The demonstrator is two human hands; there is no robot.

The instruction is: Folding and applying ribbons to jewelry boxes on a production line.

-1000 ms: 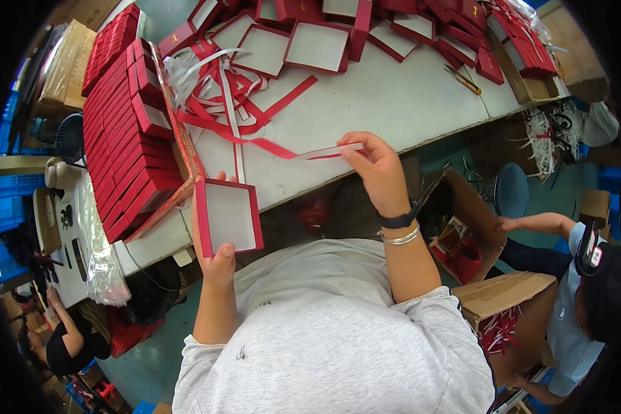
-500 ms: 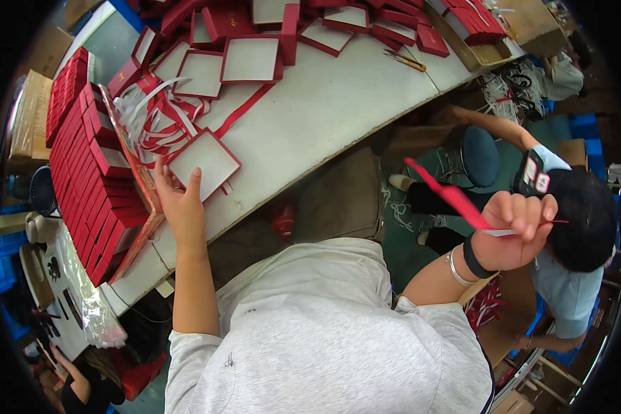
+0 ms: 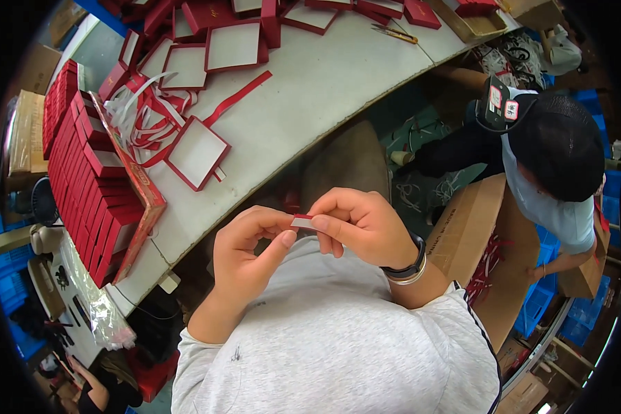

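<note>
Both my hands meet in front of my shirt, above the gap by the table's edge. A short piece of red and white ribbon (image 3: 301, 221) spans the space between their fingertips. My left hand (image 3: 250, 252) has its index fingertip and thumb at the ribbon's left end. My right hand (image 3: 367, 226) pinches the other end between thumb and fingers. On the table lies a shallow red box with a white inside (image 3: 198, 153), a small ribbon tab at its lower right side and a red ribbon (image 3: 238, 98) beyond its far corner. Neither hand touches this box.
A tangle of red and white ribbons (image 3: 148, 114) lies left of the box. Red boxes are stacked (image 3: 90, 196) along the left, others piled at the back. Scissors (image 3: 395, 33) lie far right. To the right, a co-worker (image 3: 555, 159) bends beside a cardboard carton (image 3: 486, 207).
My left hand has let go of the box and come toward my body. My right hand has swung in from the right with the ribbon, and the hands now meet. The co-worker has shifted.
</note>
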